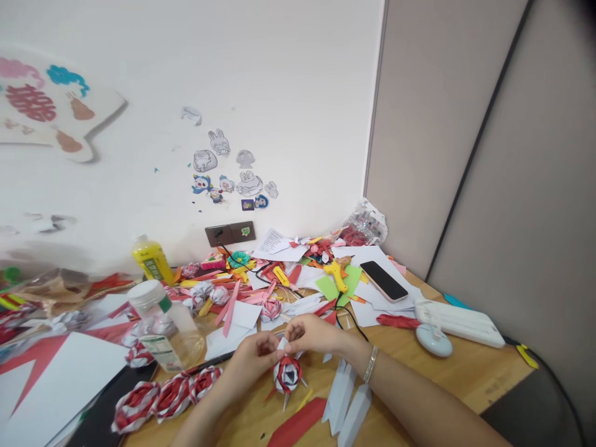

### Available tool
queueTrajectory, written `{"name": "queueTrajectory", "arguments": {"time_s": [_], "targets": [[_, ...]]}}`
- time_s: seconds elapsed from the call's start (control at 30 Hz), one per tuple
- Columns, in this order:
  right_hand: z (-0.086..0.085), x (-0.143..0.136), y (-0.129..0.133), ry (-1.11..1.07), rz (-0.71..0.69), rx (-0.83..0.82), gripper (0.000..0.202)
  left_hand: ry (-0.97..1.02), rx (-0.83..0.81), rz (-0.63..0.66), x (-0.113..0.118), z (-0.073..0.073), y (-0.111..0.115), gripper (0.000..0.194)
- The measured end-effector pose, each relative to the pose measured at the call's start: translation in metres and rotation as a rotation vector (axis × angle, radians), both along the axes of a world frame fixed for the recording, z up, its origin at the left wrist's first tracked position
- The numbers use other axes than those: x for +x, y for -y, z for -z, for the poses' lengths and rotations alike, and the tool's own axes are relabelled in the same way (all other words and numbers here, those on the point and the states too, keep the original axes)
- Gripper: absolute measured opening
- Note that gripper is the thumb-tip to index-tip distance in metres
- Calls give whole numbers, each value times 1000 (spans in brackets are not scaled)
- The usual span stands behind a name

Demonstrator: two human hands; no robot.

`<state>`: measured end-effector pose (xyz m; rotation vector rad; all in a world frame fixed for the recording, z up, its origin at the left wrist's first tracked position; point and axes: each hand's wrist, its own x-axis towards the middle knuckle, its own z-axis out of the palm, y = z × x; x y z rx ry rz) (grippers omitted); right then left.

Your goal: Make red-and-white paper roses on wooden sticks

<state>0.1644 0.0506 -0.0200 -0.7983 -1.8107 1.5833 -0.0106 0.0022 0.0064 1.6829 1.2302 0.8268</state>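
My left hand (pixel 254 360) and my right hand (pixel 310 335) meet near the table's front middle. Both have their fingers pinched on a small white paper piece (pixel 282 345). Just below it hangs or rests a red and white folded paper flower (pixel 287 375) with thin points; whether it touches the table is unclear. A flat red paper strip (pixel 298 422) and folded white paper strips (pixel 347 397) lie below and to the right. Twisted red and white paper rolls (pixel 172 395) lie left of my left forearm.
A clear jar (pixel 165 326) and a yellow bottle (pixel 153 259) stand at left. Behind my hands are paper scraps and a yellow glue gun (pixel 336 276) with its cord. A phone (pixel 383 281), a white power strip (pixel 459 321) and a pale blue round device (pixel 434 341) lie at right.
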Motion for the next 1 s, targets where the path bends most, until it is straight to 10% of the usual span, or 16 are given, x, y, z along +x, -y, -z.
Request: {"name": "queueTrajectory", "arguments": {"time_s": [1.0], "targets": [[-16,-7,16,245,228,261,12,-217,91,-28,2,-4,3,28]]}}
